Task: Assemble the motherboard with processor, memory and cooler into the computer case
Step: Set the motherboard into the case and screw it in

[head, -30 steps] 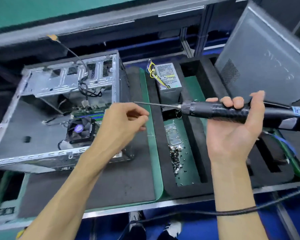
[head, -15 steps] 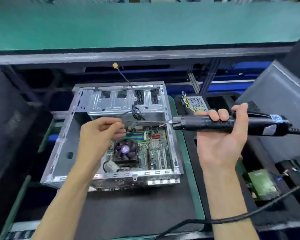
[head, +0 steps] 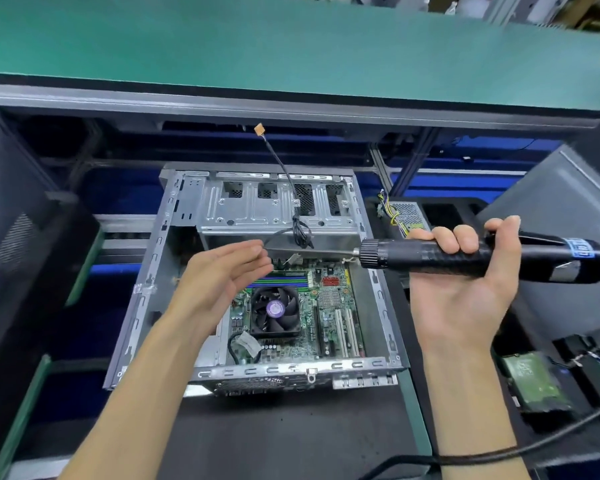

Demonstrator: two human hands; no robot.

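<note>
A dark mat [head: 291, 434] with green edging covers the counter [head: 414, 410], and a green-topped shelf [head: 291, 53] runs above it. The open computer case [head: 174, 271] lies flat on the mat, the motherboard [head: 329, 306] with its cooler [head: 274, 311] seated inside. The right hand [head: 465, 289] grips an electric screwdriver [head: 465, 259] level over the case. The left hand [head: 222, 282] hovers with fingers spread, fingertips near the bit's tip. A grey side panel [head: 561, 237] leans at right.

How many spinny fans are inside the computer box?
1. The fan sits on the green motherboard in the middle of the open case, just below the left hand. The hand and arm may hide others.
</note>
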